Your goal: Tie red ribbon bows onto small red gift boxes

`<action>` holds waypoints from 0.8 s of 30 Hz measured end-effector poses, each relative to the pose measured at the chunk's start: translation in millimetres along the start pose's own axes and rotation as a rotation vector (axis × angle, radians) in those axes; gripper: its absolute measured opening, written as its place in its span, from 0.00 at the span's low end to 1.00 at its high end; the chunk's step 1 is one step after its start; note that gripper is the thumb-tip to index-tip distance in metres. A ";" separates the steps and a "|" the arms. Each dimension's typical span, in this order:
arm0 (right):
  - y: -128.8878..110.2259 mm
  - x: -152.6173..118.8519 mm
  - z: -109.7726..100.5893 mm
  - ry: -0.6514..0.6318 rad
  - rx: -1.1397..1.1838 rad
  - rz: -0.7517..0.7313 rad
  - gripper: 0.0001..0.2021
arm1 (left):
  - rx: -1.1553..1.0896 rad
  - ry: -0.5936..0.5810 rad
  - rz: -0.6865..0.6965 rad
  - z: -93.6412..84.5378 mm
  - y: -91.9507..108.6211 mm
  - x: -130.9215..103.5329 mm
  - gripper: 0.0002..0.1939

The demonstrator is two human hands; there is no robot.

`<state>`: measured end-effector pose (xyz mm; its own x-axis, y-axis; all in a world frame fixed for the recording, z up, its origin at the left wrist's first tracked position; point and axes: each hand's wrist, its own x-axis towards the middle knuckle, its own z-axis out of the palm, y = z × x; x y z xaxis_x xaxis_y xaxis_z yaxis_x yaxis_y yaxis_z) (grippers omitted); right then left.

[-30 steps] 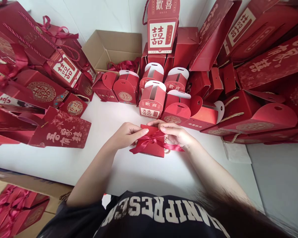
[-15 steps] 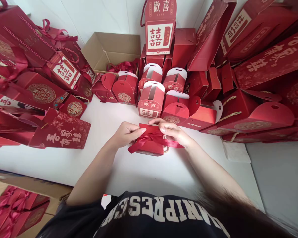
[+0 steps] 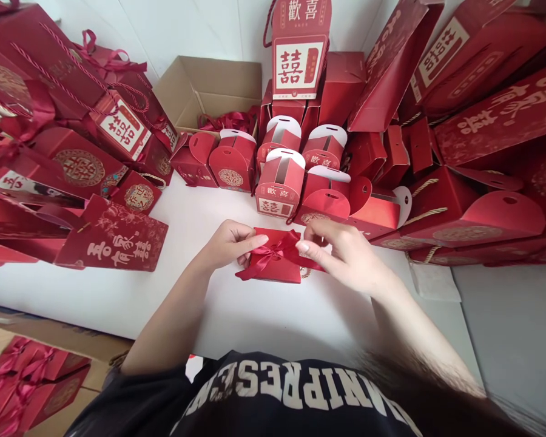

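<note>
A small red gift box sits on the white table in front of me. Across its top lies a dark red satin ribbon tied in a bow. My left hand grips the box's left side, its thumb pressed on top near the knot and the other fingers partly hidden. At the right, my right hand pinches the ribbon's right loop between thumb and fingers. A ribbon tail passes beneath that hand, beside a bit of twisted cord at the box's right edge.
Several small red boxes with handle tops stand just beyond my hands. Larger red boxes are stacked at the right, and more red boxes at the left. An open cardboard carton holds ribbons at the back. Ribboned boxes lie lower left.
My right hand has shifted right and lifted over the box's right side, now pinching the bow loop. My left hand stays on the box. The view has turned slightly.
</note>
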<state>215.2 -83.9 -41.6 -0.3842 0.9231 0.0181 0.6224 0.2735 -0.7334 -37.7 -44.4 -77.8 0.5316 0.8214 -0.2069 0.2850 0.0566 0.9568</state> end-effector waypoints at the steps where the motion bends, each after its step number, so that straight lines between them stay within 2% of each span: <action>1: -1.8 -1.6 0.8 -0.042 -0.052 0.014 0.18 | 0.001 0.003 -0.001 0.3 0.4 0.0 0.26; 4: -2.0 -1.6 4.7 -0.153 -0.058 0.028 0.18 | 0.003 0.021 -0.001 1.4 0.6 0.2 0.26; 7: 2.9 1.9 6.5 -0.276 0.163 0.079 0.19 | 0.012 0.025 0.026 2.5 -2.1 0.6 0.25; 11: 12.5 5.2 7.1 -0.459 0.505 0.250 0.21 | 0.056 0.047 0.099 3.7 -8.3 2.7 0.25; 15: 21.4 8.4 7.0 -0.604 0.667 0.376 0.24 | 0.075 0.069 0.126 4.5 -10.9 5.1 0.25; 24: 42.2 18.9 6.2 -0.790 0.697 0.293 0.23 | -0.049 0.039 0.002 1.4 -14.3 8.2 0.25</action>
<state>229.9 -56.6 -76.4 -0.7683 0.4255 -0.4782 0.3335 -0.3715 -0.8664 -36.3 -39.3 -93.4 0.5005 0.8429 -0.1975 0.2443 0.0813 0.9663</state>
